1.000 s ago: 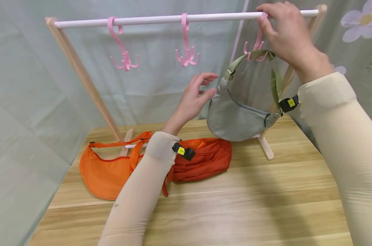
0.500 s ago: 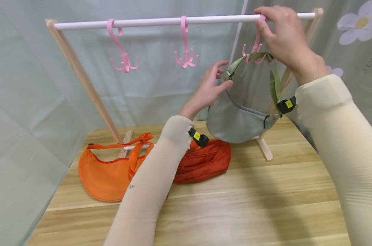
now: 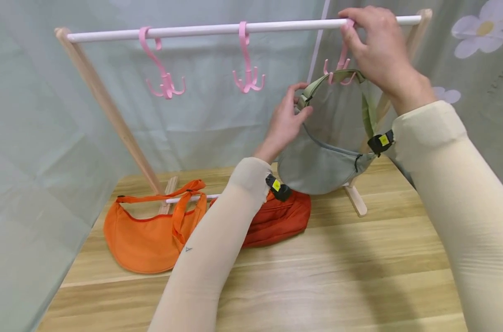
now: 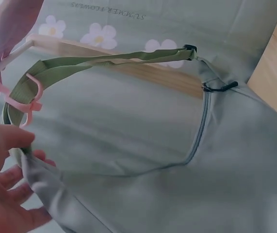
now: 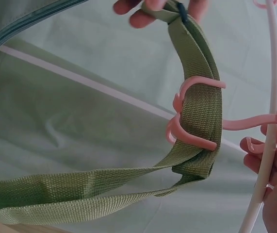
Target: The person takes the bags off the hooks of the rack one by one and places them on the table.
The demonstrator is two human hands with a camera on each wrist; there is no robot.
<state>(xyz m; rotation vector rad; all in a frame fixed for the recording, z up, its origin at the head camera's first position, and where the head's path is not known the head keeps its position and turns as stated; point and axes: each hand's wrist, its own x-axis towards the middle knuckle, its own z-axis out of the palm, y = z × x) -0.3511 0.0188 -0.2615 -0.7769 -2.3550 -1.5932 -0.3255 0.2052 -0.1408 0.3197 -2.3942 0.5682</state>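
Note:
A grey crescent shoulder bag (image 3: 318, 168) hangs by its olive webbing strap (image 5: 201, 111) from the prongs of the rightmost pink hook (image 3: 342, 60). My right hand (image 3: 378, 48) grips the top of that hook where it loops over the white rod (image 3: 284, 26). With thumb and fingers, my left hand (image 3: 285, 121) pinches the bag's left end, by the strap joint. In the left wrist view, the thumb lies over the strap end and the fingers (image 4: 19, 187) sit behind the bag's edge. The right wrist view shows the strap lying across two prongs.
Two more pink hooks, one at left (image 3: 166, 83) and one in the middle (image 3: 247, 76), hang on the rod. Wooden rack legs (image 3: 110, 110) stand on the wooden table (image 3: 318, 286). An orange bag (image 3: 143, 240) and a red bag (image 3: 280, 221) lie below, partly behind my left arm.
My left hand has moved right and up to the bag's left end and closed on it. The right hand stays on the hook at the rod.

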